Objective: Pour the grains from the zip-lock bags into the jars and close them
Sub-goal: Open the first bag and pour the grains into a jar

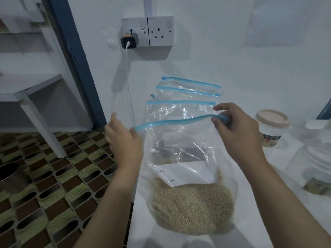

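A clear zip-lock bag (180,145) with a blue zip strip stands on the white counter (268,212), its bottom full of pale tan grains (192,208). My left hand (123,140) pinches the left end of the zip strip. At the strip's right end, my right hand (238,127) pinches the blue slider. Behind it, three more zip-lock bags (188,92) lean against the wall. A clear jar with a beige lid (271,127) stands at the right, and a larger clear jar (315,158) sits nearer at the right edge, blurred.
A double wall socket (147,31) holds a black charger with a white cable hanging down to the counter's left edge. White shelving (35,90) stands at the left over a patterned floor (44,185). A dark round pot shows at the far left.
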`<state>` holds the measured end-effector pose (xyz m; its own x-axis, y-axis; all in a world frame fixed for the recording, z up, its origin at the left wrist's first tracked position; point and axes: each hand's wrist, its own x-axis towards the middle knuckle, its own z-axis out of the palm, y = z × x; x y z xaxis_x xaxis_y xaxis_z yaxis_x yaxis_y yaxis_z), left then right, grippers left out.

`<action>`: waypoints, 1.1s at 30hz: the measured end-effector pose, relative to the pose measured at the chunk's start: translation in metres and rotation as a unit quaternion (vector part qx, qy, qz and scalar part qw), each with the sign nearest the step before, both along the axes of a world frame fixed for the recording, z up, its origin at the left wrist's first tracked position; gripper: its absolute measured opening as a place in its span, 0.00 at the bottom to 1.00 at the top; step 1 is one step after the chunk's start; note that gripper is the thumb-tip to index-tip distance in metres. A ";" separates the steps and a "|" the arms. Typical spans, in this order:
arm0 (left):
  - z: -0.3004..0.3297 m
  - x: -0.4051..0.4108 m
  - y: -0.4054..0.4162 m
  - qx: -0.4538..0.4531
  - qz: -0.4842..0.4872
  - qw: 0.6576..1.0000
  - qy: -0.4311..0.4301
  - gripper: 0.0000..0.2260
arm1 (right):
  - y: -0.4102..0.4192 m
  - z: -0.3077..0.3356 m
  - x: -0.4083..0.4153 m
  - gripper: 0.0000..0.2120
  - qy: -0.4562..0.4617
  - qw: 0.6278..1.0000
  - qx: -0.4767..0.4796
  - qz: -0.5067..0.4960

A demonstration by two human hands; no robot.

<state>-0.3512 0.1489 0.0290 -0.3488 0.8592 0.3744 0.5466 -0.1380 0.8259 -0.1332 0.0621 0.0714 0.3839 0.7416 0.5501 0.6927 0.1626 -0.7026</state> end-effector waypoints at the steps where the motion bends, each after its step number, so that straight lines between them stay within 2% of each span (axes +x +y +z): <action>1: 0.005 0.001 -0.005 0.015 -0.001 0.996 0.085 0.23 | -0.002 0.001 -0.004 0.07 0.044 0.999 0.022 0.010; 3: 0.020 0.009 -0.019 0.081 -0.070 0.974 0.199 0.19 | -0.006 0.006 -0.012 0.07 0.105 0.992 0.056 0.040; 5: 0.035 0.025 -0.036 0.141 -0.192 0.955 0.178 0.13 | -0.010 0.015 -0.020 0.07 0.123 0.986 0.072 0.083; 7: 0.043 0.043 -0.053 0.203 -0.255 0.933 0.155 0.12 | -0.016 0.022 -0.027 0.06 0.114 0.982 0.070 0.130; 10: 0.046 0.059 -0.063 0.256 -0.246 0.926 0.127 0.12 | -0.026 0.028 -0.031 0.07 0.092 0.979 0.080 0.163; 13: 0.044 0.061 -0.064 0.286 -0.225 0.926 0.101 0.11 | -0.035 0.029 -0.032 0.05 0.118 0.973 0.102 0.168; 19: 0.054 0.069 -0.074 0.315 -0.226 0.920 0.060 0.08 | -0.038 0.027 -0.033 0.04 0.107 0.970 0.108 0.187; 22: 0.056 0.064 -0.065 0.307 -0.211 0.924 0.090 0.08 | -0.037 0.027 -0.029 0.07 0.117 0.969 0.128 0.174; 25: 0.050 0.044 -0.045 0.273 -0.159 0.940 0.132 0.11 | -0.030 0.023 -0.014 0.09 0.169 0.967 0.158 0.103; 30: 0.030 -0.007 -0.007 0.190 -0.040 0.967 0.168 0.10 | -0.019 0.001 0.005 0.09 0.361 0.921 0.146 -0.015; 32: 0.025 -0.014 0.000 0.163 -0.042 0.975 0.147 0.09 | -0.017 -0.007 0.004 0.09 0.382 0.914 0.130 -0.036; 33: 0.023 -0.013 0.000 0.147 -0.080 0.981 0.097 0.09 | -0.018 -0.009 0.001 0.09 0.348 0.928 0.124 -0.049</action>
<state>-0.3640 0.1489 0.0517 -0.1167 0.7415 0.6608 0.6410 -0.4520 0.6204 -0.1321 0.0437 0.0621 0.7691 0.5679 0.2933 0.1052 0.3401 -0.9345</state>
